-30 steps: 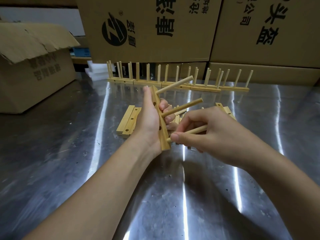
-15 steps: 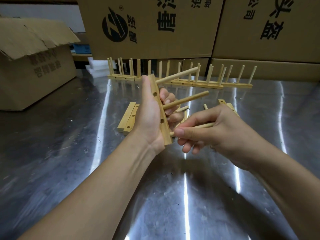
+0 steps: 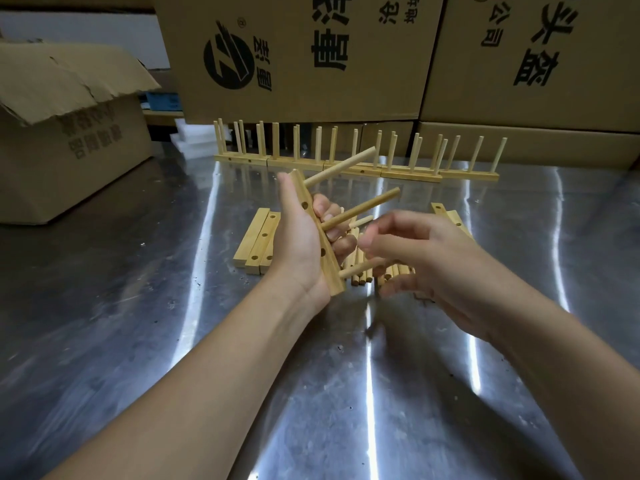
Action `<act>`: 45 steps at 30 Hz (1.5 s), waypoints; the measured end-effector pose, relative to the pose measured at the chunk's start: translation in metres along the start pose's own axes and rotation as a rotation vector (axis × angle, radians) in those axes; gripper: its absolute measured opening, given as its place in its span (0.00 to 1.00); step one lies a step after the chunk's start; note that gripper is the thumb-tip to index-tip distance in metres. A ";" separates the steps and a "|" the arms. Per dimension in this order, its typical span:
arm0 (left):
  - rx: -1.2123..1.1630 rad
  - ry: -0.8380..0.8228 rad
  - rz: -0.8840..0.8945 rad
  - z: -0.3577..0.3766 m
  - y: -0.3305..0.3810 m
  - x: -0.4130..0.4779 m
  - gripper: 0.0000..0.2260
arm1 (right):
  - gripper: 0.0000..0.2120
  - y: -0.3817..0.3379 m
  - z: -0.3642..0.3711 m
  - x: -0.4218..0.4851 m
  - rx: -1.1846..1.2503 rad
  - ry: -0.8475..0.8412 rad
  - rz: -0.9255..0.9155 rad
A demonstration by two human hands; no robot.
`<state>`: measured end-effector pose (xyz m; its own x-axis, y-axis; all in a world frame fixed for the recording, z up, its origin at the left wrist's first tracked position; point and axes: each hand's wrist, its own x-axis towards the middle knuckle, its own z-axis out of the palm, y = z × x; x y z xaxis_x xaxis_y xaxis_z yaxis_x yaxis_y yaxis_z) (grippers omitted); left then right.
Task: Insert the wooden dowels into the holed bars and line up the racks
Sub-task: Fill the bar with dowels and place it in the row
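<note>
Hands: left hand [image 3: 298, 251] grips holed bar [image 3: 313, 223], tilted above tabletop [image 3: 138, 306], three dowels in it. Right hand [image 3: 426, 261] blurred, fingers loose about lowest dowel [image 3: 356, 270]; grasp cannot be told. Advice: brace bar, push dowel straight along hole.

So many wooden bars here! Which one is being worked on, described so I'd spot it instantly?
Above the middle of the shiny metal table, find the left hand. It grips one holed bar, held nearly upright. Unlike the bare bars lying flat beside it and the finished racks lined up behind, it has just three dowels jutting sideways.
</note>
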<state>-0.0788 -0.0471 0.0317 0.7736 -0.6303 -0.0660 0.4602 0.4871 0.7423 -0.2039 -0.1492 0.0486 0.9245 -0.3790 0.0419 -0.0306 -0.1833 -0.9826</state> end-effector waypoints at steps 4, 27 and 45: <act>-0.059 0.028 -0.010 -0.002 0.002 0.003 0.32 | 0.07 0.000 0.002 0.002 0.151 0.084 -0.019; -0.255 0.025 -0.103 0.010 -0.013 -0.018 0.30 | 0.26 -0.017 0.061 -0.002 0.827 0.349 -0.257; -0.238 0.016 -0.094 0.011 -0.010 -0.019 0.31 | 0.26 0.000 0.059 -0.004 0.836 0.339 -0.249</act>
<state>-0.1030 -0.0465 0.0325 0.7284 -0.6708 -0.1396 0.6188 0.5565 0.5545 -0.1850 -0.0938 0.0375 0.7035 -0.6847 0.1904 0.5586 0.3670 -0.7439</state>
